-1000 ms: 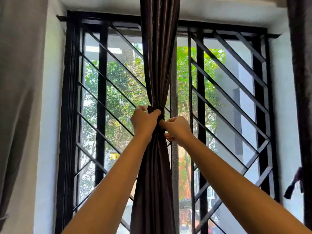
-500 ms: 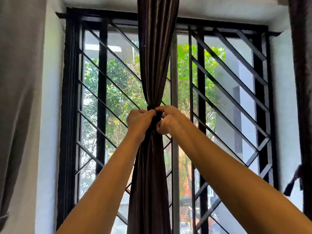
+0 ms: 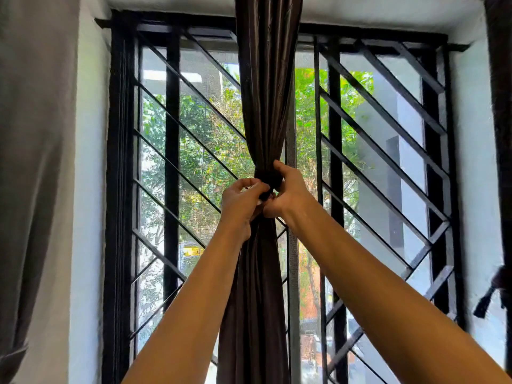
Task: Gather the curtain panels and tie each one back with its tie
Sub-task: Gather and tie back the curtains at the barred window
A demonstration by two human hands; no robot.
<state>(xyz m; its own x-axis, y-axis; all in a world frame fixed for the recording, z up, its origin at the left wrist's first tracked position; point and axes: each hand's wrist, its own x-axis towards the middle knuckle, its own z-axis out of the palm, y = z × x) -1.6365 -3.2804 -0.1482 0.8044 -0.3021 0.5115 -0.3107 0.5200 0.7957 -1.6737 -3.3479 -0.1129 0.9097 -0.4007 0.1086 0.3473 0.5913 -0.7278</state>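
Head view puts the dark curtain panel point(image 3: 263, 106) in the middle of the window, gathered into 1 narrow waist where the tie point(image 3: 267, 177) wraps round it. Your right grip point(image 3: 289, 191) clasps that tie from the right, thumb over the band; your left grip point(image 3: 241, 202) pinches a dark end of it just below. Behind stands the black window grille point(image 3: 388, 106). 1 grey curtain point(image 3: 33, 162) hangs far left, 1 dark curtain point(image 3: 501, 106) with a tassel point(image 3: 484, 303) far right.
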